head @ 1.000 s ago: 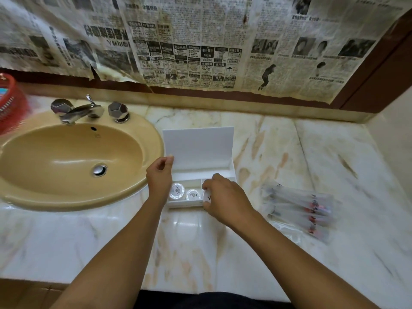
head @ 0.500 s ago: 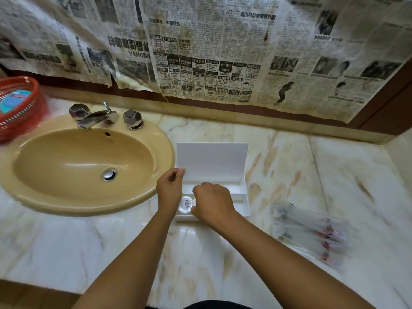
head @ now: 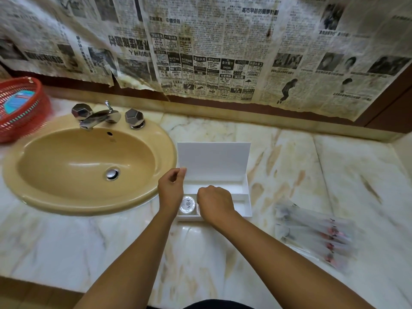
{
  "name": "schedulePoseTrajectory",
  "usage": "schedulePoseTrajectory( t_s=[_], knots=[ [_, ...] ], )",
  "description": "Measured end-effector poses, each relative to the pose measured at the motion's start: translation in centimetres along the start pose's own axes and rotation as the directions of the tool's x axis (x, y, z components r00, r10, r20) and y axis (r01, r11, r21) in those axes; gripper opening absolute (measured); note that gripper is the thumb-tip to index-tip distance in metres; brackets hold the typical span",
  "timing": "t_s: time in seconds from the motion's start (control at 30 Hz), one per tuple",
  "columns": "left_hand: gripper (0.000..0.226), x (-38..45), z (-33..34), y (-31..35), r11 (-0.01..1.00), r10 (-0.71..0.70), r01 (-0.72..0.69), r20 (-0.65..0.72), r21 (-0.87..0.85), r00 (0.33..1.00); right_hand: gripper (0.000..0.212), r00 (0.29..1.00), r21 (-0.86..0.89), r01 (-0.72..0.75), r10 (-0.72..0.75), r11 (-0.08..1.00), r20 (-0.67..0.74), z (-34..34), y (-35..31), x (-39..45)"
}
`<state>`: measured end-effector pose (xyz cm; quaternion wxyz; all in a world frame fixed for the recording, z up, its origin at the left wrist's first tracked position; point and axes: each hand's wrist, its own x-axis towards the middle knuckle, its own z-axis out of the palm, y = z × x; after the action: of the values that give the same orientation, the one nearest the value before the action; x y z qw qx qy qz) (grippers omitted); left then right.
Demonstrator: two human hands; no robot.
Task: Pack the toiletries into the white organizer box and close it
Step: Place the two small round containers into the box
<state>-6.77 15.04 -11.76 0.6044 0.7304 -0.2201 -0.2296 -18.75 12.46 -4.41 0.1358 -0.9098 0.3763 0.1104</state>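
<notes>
A white organizer box [head: 244,192] is sitting open on the marble counter [head: 289,175], just to the right of the tan oval sink [head: 89,166], with its lid [head: 214,158] standing upright at the back. The left hand [head: 171,190] is resting at the box's left end, its thumb and forefinger pinching the lower left corner of the lid. The right hand [head: 215,202] is hovering over the front compartment with its fingers curled downward into the box; whether those fingers are grasping anything is hidden beneath the hand, so I cannot tell. One round white disc with a dark printed emblem [head: 188,205] is lying flat in the front compartment at its left end, between the two hands, and the edge of a second round item is peeking out from under the right hand beside it. The longer rear compartment is showing only white floor where it is visible. To the right of the box, well apart from it, a bundle of clear plastic-wrapped toiletry packets [head: 316,235] is lying on the counter, blurred. A chrome faucet [head: 98,117] is standing behind the basin, a red mesh basket [head: 20,108] is sitting at the far left, and yellowed newspaper sheets [head: 211,52] are covering the wall behind.
</notes>
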Motion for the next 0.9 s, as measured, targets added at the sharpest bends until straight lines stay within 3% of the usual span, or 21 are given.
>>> schedulePoseTrajectory(
  t_s=[0.13, 0.23, 0.3, 0.37, 0.57, 0.7, 0.9],
  knots=[
    [0.019, 0.0, 0.0, 0.1, 1.000, 0.008, -0.008, 0.008, 0.001, 1.000, 0.023, 1.000, -0.010, -0.002, 0.002, 1.000, 0.013, -0.1, -0.1, -0.2],
    [0.019, 0.0, -0.1, 0.1, 1.000, 0.003, -0.003, 0.009, -0.007, 1.000, 0.012, 1.000, -0.004, 0.004, -0.004, 1.000, 0.001, -0.2, -0.3, -0.4],
    [0.021, 0.0, -0.1, 0.1, 1.000, 0.000, 0.000, 0.010, -0.006, 1.000, 0.033, 1.000, 0.000, -0.006, 0.006, 1.000, -0.022, 0.1, -0.1, -0.4],
    [0.022, -0.1, -0.1, 0.2, 1.000, 0.001, -0.001, 0.013, 0.000, 1.000, 0.041, 0.999, 0.012, -0.008, 0.009, 1.000, -0.034, 0.5, 0.0, -0.4],
    [0.024, -0.1, -0.1, 0.0, 1.000, 0.011, -0.011, 0.022, 0.006, 1.000, 0.023, 0.994, 0.093, -0.003, 0.013, 0.996, -0.109, 0.4, 0.2, -1.7],
    [0.022, -0.1, -0.1, -0.2, 1.000, 0.007, -0.008, 0.030, 0.014, 1.000, 0.038, 0.987, 0.134, -0.008, 0.030, 0.991, -0.161, 0.1, 0.5, -3.5],
    [0.017, -0.1, 0.0, -0.1, 0.999, 0.038, -0.038, 0.024, 0.017, 0.999, 0.025, 0.984, 0.145, -0.062, 0.084, 0.987, -0.155, -0.3, 2.1, -6.6]
  ],
)
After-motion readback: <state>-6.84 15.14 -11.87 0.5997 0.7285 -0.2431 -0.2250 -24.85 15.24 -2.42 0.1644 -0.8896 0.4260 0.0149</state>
